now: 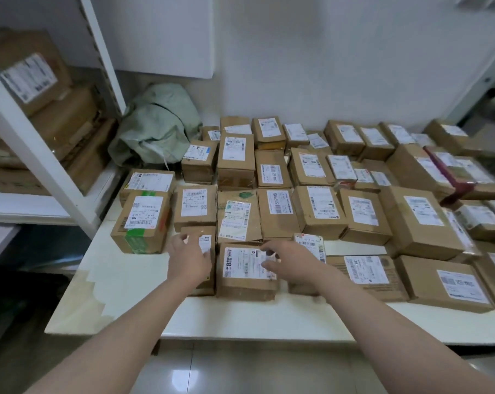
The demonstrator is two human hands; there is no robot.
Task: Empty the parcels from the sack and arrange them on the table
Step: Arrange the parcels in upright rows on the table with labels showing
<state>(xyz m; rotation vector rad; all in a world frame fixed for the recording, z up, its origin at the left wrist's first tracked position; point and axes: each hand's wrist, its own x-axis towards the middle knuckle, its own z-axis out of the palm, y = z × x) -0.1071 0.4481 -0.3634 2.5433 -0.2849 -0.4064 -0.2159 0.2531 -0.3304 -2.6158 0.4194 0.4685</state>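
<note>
Brown cardboard parcels (320, 206), each with a white label, cover most of a white counter (132, 280) in close rows. Two in the front row sit right under the hands. A narrow parcel (205, 243), its long axis running away from the person, lies beneath the left hand (188, 260). The fingers (205, 253) lie over its top, slightly apart; whether they curl round its far side is hidden. Touching its right side is a wider front parcel (240, 270). The right hand (287, 263) reaches over that parcel's right half, fingers spread and bent, tips on the label, pinching nothing that shows. Each hand is nearest its own parcel, so squaring them into line probably needs both. Just behind the right hand a small parcel (309, 242) stands close and could be knocked. Left of the narrow parcel, bare counter runs up to a green-taped parcel (141, 220). A pale green sack (158, 123) lies crumpled at the back left, well apart from both hands. More boxes fill a shelf (27, 207) on the left.
</note>
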